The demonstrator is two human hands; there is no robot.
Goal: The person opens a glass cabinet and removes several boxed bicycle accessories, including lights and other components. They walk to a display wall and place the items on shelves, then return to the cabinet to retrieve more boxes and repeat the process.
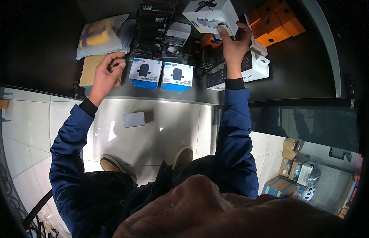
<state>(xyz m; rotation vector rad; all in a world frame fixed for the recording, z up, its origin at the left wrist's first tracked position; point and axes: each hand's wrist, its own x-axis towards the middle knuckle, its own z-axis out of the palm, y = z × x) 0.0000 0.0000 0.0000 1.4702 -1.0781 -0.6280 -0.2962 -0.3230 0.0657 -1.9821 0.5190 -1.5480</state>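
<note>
My right hand (236,45) grips a white box (211,19) with a product picture on its face, the thumb on its front and the fingers at its right side. The box is tilted at the back of the dark shelf (299,75). My left hand (108,73) is over a brown cardboard box (88,72), fingers loosely bent and thumb apart, with nothing visible between them. Beyond it lies a clear plastic bag (100,36) with yellow contents. Two white-and-blue boxes (145,73) with phone-holder pictures stand side by side between my hands.
Stacked black boxes (152,29) rise behind the white-and-blue pair. Orange boxes (275,23) fill the back right. A black-and-white box (256,67) lies below my right wrist. On the tiled floor lies a small white box (133,119). A dark glossy panel (311,123) is at the right.
</note>
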